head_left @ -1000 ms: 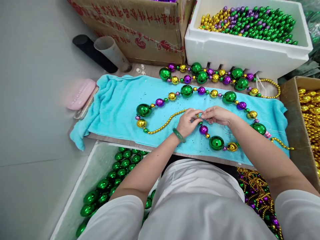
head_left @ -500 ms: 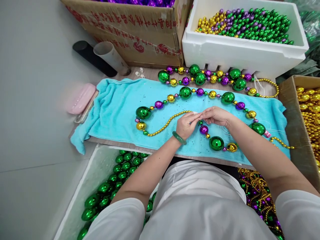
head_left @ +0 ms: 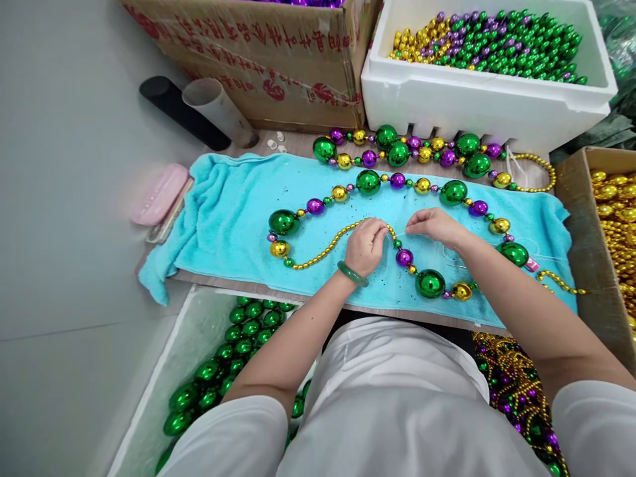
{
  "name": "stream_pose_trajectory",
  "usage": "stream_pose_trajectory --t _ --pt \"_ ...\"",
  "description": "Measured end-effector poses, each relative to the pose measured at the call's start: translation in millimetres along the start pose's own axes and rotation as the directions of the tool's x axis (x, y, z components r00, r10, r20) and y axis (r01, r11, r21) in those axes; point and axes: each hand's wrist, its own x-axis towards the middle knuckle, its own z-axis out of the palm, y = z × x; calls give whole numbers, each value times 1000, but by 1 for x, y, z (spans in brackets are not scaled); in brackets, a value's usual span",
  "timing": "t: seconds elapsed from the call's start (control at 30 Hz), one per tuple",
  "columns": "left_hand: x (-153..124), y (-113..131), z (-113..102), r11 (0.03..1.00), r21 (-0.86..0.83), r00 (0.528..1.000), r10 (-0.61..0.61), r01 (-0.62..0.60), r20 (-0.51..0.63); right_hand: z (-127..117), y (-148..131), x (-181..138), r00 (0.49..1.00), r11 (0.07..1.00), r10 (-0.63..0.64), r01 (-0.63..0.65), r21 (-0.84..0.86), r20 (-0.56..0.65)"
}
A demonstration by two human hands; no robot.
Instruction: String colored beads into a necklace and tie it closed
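Observation:
A bead necklace (head_left: 368, 182) of large green, purple and gold balls lies in a loop on a turquoise towel (head_left: 233, 212). A run of small gold beads (head_left: 322, 250) leads from its left end toward the middle. My left hand (head_left: 365, 245), with a green bangle on the wrist, is closed on the end of that gold run. My right hand (head_left: 434, 226) is pinched just to the right of it, on a thin clear thread. The two hands sit a small gap apart, above a purple ball (head_left: 404, 257).
A second finished necklace (head_left: 400, 151) lies behind the towel. A white foam box (head_left: 477, 99) of mixed beads and a cardboard box (head_left: 258, 59) stand at the back. A gold-bead box (head_left: 613, 225) is right, a green-ball tray (head_left: 218, 358) below left, a pink case (head_left: 159, 193) left.
My hands, pinched together before, have drawn a little apart; the left curled into a fist and slid slightly left.

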Motion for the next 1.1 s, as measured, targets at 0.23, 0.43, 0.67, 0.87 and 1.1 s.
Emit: stream_pose_trajectory --t 0.23,0.43,0.67,0.87,1.1 --pt "-3 -17 -6 986 144 982 53 -79 181 -16 9 -3 997 863 -66 35 -504 -45" --pt "2 1 -4 845 -416 942 -301 335 148 -6 11 -3 994 753 -108 68 -655 -21" --pt "16 17 1 175 -880 875 -300 441 379 8 5 -5 988 669 -155 102 -736 -4" --pt "20 9 4 581 -672 887 -326 460 327 8 15 -3 971 639 -191 13 -769 -142" --pt "13 -1 6 585 -644 869 -368 493 330 9 24 -4 962 592 -238 33 -805 -135"
